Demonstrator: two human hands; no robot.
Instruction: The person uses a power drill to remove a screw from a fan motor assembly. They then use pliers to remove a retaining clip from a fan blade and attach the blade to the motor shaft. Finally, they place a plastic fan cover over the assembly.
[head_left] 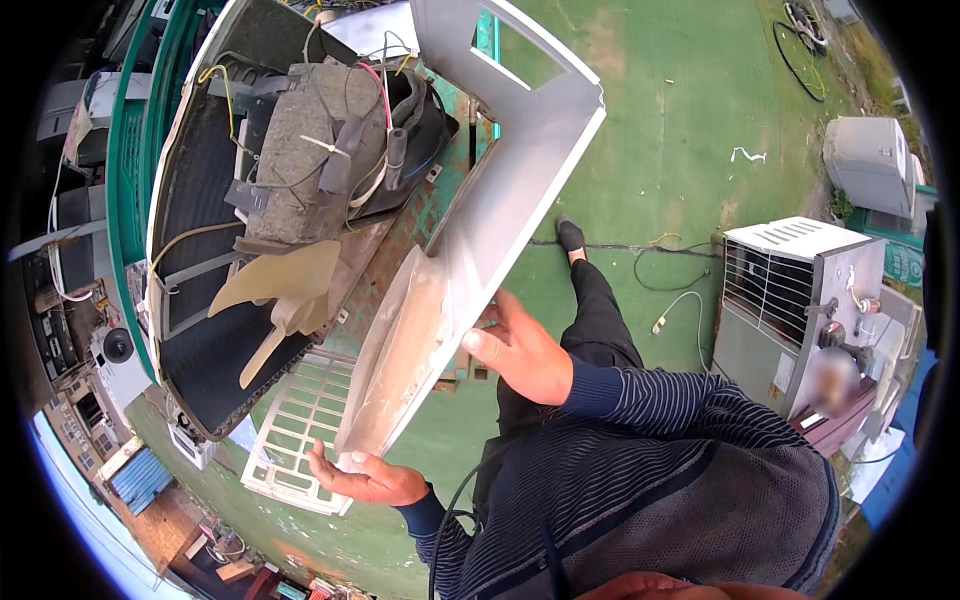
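Observation:
My left hand [368,480] is closed on the lower end of a long white metal casing panel [500,215], thumb on the near edge. My right hand [522,352] grips the same panel farther up its near edge, some of its fingers hidden. The panel stands tilted against an opened air conditioner outdoor unit [165,250], its dirty inner side showing. Inside that unit sit a beige propeller fan [285,290], a compressor in a grey felt wrap [310,150] with loose wires, and black coil fins [200,190].
A white plastic grille [300,430] lies on the green floor [660,150] beside the unit. Another outdoor unit [790,300] stands at right, with a cable [690,310] on the floor near it. A grey appliance [865,165] and a bicycle wheel [797,62] are at far right.

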